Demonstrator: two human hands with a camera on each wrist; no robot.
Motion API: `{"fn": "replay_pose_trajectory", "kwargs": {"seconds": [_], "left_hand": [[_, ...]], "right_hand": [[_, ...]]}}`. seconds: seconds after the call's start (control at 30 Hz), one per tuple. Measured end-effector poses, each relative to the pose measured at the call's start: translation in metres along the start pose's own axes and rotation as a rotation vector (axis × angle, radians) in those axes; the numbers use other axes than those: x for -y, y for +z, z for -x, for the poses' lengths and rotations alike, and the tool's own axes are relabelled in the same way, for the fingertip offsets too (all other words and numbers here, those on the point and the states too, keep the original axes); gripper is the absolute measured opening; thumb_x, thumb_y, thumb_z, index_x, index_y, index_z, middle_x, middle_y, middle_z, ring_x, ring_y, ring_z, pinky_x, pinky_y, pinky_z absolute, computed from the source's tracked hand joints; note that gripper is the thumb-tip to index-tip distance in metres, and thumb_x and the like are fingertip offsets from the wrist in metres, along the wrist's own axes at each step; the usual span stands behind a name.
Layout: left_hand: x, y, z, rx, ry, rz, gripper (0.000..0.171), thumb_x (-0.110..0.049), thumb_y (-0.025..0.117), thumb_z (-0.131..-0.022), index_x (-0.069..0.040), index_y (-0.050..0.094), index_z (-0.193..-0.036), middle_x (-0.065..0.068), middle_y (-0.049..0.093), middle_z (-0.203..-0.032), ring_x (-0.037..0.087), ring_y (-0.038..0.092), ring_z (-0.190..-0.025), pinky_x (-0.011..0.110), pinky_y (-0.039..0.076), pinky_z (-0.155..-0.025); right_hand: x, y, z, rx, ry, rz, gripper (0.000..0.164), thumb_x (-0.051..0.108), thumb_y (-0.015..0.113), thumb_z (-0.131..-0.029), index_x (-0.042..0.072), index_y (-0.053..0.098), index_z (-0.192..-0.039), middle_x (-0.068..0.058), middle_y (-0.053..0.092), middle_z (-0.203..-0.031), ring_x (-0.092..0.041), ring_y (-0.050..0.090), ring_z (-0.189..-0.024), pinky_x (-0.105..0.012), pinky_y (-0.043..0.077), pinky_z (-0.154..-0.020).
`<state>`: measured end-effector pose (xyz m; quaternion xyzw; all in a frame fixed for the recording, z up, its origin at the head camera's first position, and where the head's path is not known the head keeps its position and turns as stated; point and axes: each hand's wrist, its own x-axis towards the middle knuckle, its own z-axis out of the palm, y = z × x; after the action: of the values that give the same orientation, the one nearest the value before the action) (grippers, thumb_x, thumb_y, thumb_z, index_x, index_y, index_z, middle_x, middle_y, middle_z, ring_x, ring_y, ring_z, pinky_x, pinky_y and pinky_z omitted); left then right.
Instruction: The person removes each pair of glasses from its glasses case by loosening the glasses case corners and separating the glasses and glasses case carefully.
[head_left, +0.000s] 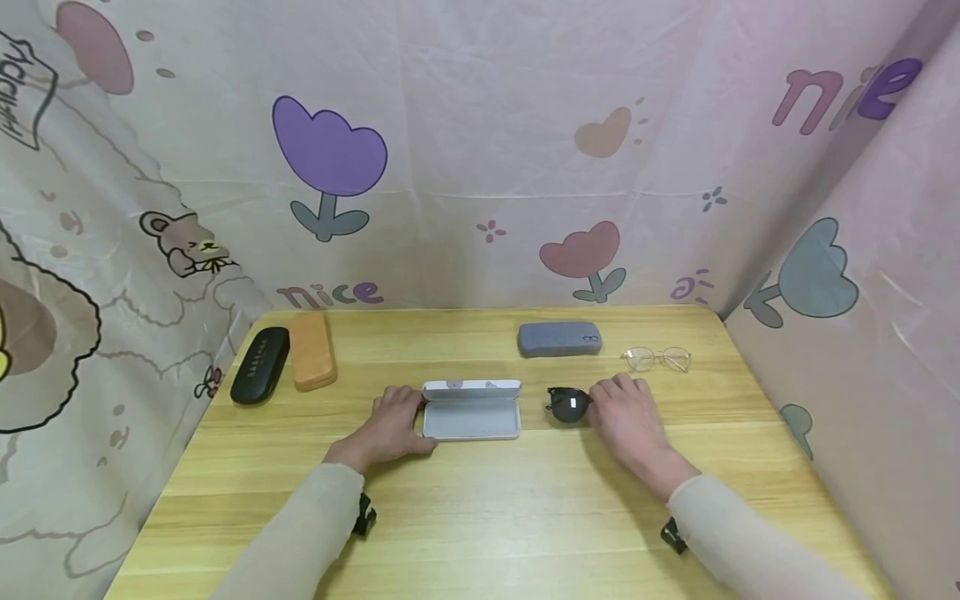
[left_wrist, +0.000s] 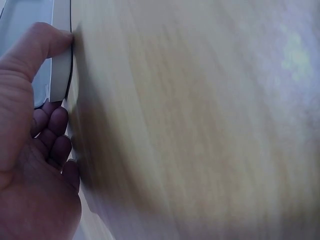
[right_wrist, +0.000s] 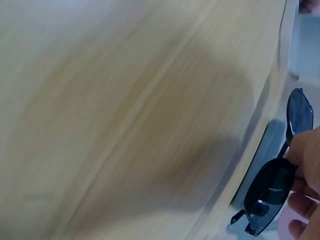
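An open glasses case point(head_left: 472, 418) with a pale grey inside lies mid-table, its lid raised at the back. My left hand point(head_left: 392, 425) grips its left end, thumb point(left_wrist: 47, 42) on the front edge and fingers curled at the side. To the right of the case, my right hand point(head_left: 626, 414) pinches a pair of dark sunglasses point(head_left: 567, 405). In the right wrist view both lenses of the sunglasses point(right_wrist: 270, 192) show, with the fingers at the bridge. Part of the frame is hidden behind the hand.
A blue-grey glasses case point(head_left: 559, 339) lies behind the sunglasses, with thin-rimmed eyeglasses point(head_left: 658, 359) to its right. At the back left are a black case point(head_left: 260, 365) and an orange-tan case point(head_left: 312, 350). A printed curtain point(head_left: 465, 150) stands behind the wooden table point(head_left: 480, 508).
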<state>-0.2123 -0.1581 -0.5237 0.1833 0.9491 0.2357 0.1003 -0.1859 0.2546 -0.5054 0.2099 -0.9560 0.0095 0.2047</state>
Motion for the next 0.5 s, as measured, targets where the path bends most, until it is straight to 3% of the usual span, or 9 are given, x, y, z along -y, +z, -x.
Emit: {"fn": "replay_pose_trajectory", "kwargs": {"seconds": [0.5], "left_hand": [[-0.001,0.000,0.000,0.000,-0.005,0.009,0.076,-0.041,0.085,-0.076,0.001,0.060,-0.134,0.012,0.059,-0.136,0.034,0.042,-0.129,0.052,0.034,-0.108]], "right_hand": [[-0.084,-0.004,0.024,0.068,0.072,0.047,0.013,0.008,0.073,-0.091,0.004,0.071,-0.103,-0.013,0.077,-0.108,-0.033,0.059,-0.100,-0.050,0.046,-0.082]]}}
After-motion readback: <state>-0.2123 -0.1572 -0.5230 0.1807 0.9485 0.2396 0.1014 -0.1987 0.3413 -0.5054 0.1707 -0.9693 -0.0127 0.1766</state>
